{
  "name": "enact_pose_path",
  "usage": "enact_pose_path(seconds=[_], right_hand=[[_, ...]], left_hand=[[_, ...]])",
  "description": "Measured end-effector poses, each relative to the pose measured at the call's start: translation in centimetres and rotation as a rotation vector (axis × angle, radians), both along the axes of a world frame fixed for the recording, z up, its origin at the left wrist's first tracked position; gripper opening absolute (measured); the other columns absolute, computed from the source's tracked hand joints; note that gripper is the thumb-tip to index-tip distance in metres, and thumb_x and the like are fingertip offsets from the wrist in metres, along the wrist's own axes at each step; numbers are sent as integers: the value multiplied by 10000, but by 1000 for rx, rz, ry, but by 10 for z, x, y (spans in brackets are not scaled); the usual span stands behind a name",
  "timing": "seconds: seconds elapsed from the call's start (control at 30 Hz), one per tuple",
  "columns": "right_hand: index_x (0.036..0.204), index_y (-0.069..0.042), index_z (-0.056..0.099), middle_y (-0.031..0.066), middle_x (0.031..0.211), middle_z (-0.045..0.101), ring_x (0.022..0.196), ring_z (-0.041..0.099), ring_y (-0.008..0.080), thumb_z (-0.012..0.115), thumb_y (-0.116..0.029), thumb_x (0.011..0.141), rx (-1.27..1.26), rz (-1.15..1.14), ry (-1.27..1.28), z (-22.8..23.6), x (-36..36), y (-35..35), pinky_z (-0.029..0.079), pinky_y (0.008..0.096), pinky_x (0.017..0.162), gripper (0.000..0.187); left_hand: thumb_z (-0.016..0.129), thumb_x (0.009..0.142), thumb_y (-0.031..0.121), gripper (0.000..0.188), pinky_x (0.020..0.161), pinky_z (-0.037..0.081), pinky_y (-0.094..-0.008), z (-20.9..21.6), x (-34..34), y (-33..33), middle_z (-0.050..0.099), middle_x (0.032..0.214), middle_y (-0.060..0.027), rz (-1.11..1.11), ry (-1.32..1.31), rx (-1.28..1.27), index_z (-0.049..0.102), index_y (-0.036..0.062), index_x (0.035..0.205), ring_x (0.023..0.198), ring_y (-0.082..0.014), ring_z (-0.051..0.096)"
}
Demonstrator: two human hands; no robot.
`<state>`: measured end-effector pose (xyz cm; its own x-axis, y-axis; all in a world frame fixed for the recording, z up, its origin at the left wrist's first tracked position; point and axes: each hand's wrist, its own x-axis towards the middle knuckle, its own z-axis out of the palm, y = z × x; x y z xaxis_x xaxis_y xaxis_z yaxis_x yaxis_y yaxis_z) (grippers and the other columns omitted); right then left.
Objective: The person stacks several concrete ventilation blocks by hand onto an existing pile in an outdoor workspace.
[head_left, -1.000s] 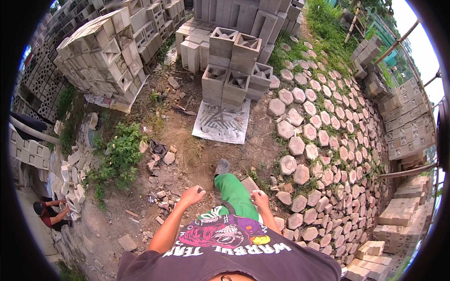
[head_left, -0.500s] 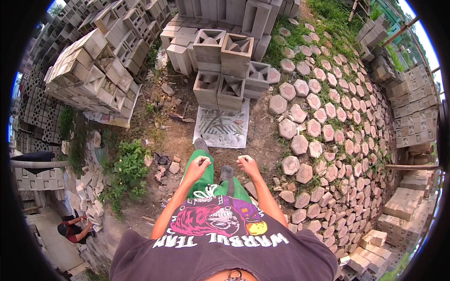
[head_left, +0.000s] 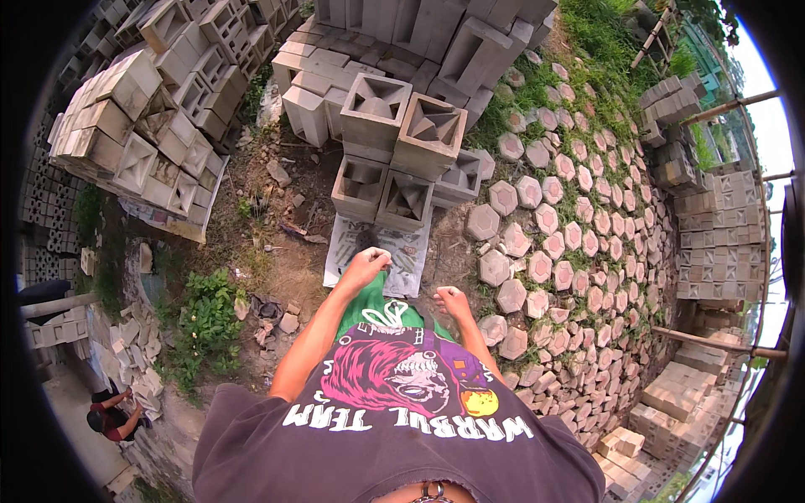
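My left hand (head_left: 366, 267) hangs in front of me, its fingers curled closed with nothing visible in them. It appears over the white printed sheet (head_left: 406, 281) on the ground, where one of my feet also is. Lower and to the right, my right hand (head_left: 454, 301) is curled closed too, above my green trousers, and no object shows in it. Just beyond the sheet stands a small stack of grey concrete vent blocks (head_left: 430, 134) with pyramid-shaped hollows. Neither hand touches the blocks.
Behind the stack are more concrete blocks (head_left: 394, 29). A leaning pile of weathered blocks (head_left: 101, 117) stands to the left, near a green bush (head_left: 210, 318). Hexagonal pavers (head_left: 511, 295) cover the ground at right. At lower left another person (head_left: 113, 417) bends over rubble.
I have stepped closer to the vent blocks, which now appear larger. My left hand has swung forward and now shows over the sheet; my right hand stays bent near my body.
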<state>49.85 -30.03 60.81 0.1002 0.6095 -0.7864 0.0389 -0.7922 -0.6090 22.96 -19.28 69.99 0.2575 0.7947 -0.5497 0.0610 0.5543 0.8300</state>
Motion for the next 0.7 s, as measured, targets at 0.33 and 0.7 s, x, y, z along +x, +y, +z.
enact_pose_path(seconds=[0.33, 0.7], right_hand=[[1012, -46, 603, 23, 874, 634, 757, 590, 104, 597, -291, 845, 92, 45, -101, 49, 33, 190, 473, 269, 609, 296], [1306, -40, 346, 118, 1212, 495, 974, 555, 228, 705, -359, 781, 38, 225, -189, -17, 90, 443, 508, 398, 769, 712]], left_hand=[[567, 887, 356, 360, 742, 451, -286, -5, 16, 169, 612, 1054, -37, 199, -5, -241, 553, 74, 1110, 884, -129, 587], [682, 764, 405, 858, 1050, 323, -349, -84, 91, 324, 351, 1407, -235, 534, 208, -212, 311, -92, 1355, 1303, -289, 362]])
